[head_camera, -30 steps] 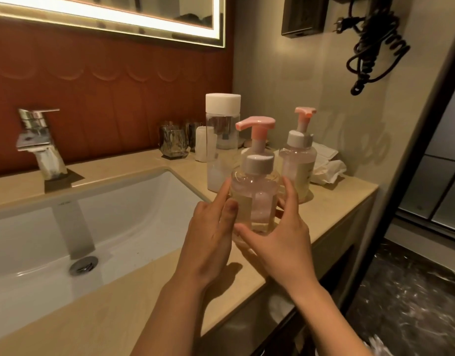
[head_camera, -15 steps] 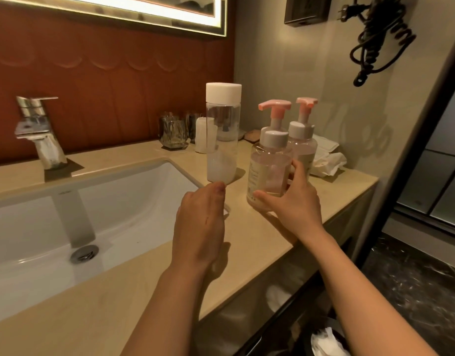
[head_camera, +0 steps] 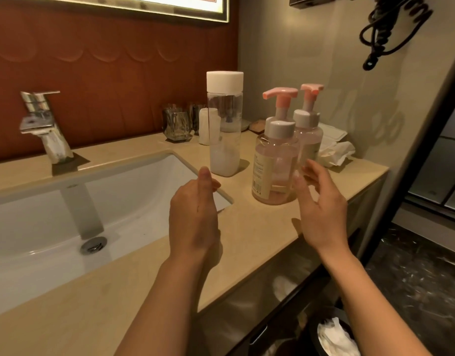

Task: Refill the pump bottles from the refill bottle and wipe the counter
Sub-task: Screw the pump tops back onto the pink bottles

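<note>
Beige stone counter (head_camera: 247, 227) carries a clear pink-nozzled pump bottle (head_camera: 275, 160) just beyond the right hand (head_camera: 321, 209), its fingers spread and empty; the left hand (head_camera: 193, 214) hangs loosely curled, holding nothing, short of the tall white-capped refill bottle (head_camera: 224, 124). A stray knuckle could topple either.

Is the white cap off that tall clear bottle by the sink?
No, the white cap sits on top of the tall clear bottle, which stands upright on the counter.

Rear pump bottle (head_camera: 311, 140) half hidden behind the front pump bottle (head_camera: 275, 163), label print too small to read; mirror (head_camera: 170, 3) cut off up top.
</note>
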